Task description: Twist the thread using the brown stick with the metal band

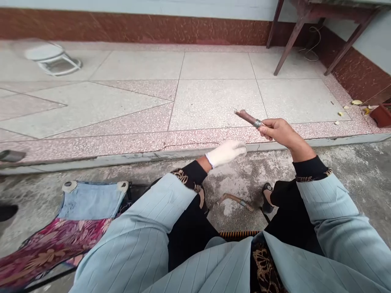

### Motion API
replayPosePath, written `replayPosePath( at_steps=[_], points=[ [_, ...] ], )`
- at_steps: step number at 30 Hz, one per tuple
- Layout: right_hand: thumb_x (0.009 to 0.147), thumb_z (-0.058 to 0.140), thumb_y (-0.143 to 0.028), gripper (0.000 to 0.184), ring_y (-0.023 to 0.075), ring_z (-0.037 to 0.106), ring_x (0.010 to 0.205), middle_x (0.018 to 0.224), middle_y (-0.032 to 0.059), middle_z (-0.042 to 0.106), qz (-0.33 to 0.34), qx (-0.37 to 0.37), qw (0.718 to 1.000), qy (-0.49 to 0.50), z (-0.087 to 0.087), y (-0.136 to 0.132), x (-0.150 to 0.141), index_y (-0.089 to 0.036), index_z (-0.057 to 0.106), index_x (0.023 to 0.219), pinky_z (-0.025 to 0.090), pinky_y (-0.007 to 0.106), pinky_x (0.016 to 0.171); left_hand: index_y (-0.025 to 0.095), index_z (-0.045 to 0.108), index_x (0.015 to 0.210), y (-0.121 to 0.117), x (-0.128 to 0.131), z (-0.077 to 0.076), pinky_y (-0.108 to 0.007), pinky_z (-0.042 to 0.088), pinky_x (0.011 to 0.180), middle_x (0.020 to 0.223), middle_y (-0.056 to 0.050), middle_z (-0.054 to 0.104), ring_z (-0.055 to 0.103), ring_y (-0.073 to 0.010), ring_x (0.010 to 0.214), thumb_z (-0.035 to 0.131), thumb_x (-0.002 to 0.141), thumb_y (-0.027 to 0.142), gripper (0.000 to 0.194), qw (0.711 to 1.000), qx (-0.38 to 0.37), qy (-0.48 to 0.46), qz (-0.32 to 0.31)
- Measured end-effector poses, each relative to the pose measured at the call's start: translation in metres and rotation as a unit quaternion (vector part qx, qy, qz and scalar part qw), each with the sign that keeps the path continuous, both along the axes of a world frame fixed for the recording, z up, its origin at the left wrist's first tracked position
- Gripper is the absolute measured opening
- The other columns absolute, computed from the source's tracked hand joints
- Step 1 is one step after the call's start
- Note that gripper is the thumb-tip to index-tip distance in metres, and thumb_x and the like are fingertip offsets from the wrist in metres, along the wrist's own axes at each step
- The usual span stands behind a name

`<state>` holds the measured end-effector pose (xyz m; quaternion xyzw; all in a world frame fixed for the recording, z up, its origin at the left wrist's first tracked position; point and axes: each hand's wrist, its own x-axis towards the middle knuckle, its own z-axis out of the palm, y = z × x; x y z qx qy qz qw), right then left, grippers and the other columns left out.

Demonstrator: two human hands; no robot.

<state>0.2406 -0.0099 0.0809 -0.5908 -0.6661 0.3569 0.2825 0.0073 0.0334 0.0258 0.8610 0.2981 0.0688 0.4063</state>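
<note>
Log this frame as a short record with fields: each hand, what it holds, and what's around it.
left hand: white-gloved left hand, raised, holding nothing
right hand: bare right hand, gripping a dark brown handle with a metal collar
ground: curved brown piece with a metal band on the concrete floor
to the left: floral cloth joined to a denim panel
beyond: tiled step, wooden table legs, red container

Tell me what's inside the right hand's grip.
A brown rod with a metal band juts from the right hand; the fingers hide whatever part lies inside the grip.
</note>
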Motion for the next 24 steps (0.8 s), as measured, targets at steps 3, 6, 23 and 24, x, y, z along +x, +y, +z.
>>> replayPosePath(
  at_steps=[3, 6, 23, 24],
  points=[
    [0.088, 0.059, -0.037, 0.024, 0.0119, 0.046, 0.059, 0.063, 0.0003, 0.055, -0.045, -0.009, 0.996, -0.078, -0.018, 0.011, 0.01, -0.016, 0.063, 0.076, 0.03, 0.028, 0.058, 0.018, 0.071, 0.093, -0.006, 0.004, 0.002, -0.027, 0.041, 0.069, 0.08, -0.001, 0.068, 0.06, -0.0154, 0.072, 0.045, 0.093, 0.037, 0.032, 1.0, 0.01, 0.017, -0.001],
    [0.092, 0.057, -0.036, 0.024, 0.0144, 0.051, 0.067, 0.074, 0.0044, 0.064, -0.046, -0.001, 0.982, -0.185, -0.032, 0.011, 0.009, -0.016, 0.068, 0.085, 0.03, 0.028, 0.062, 0.018, 0.071, 0.095, -0.009, 0.01, 0.001, -0.026, 0.041, 0.069, 0.08, -0.001, 0.068, 0.061, -0.0161, 0.074, 0.044, 0.093, 0.038, 0.033, 0.999, 0.014, 0.034, -0.018],
    [0.09, 0.061, -0.041, 0.026, 0.0116, 0.045, 0.062, 0.068, -0.0022, 0.052, 0.236, -0.131, 0.959, -0.08, -0.031, -0.04, -0.01, -0.018, 0.068, 0.082, 0.03, 0.026, 0.06, 0.017, 0.07, 0.095, 0.018, 0.02, -0.01, -0.025, 0.04, 0.067, 0.086, -0.004, 0.07, 0.061, -0.016, 0.076, 0.046, 0.094, 0.041, 0.034, 0.996, 0.035, 0.021, -0.085],
    [0.09, 0.06, -0.044, 0.028, 0.0117, 0.046, 0.063, 0.07, -0.0018, 0.053, 0.178, -0.098, 0.978, -0.044, -0.027, -0.04, -0.006, -0.018, 0.067, 0.083, 0.031, 0.026, 0.06, 0.016, 0.07, 0.095, 0.016, 0.02, -0.011, -0.025, 0.041, 0.066, 0.085, -0.004, 0.069, 0.06, -0.0154, 0.074, 0.045, 0.094, 0.042, 0.035, 0.998, 0.0, 0.003, -0.067]
  ],
)
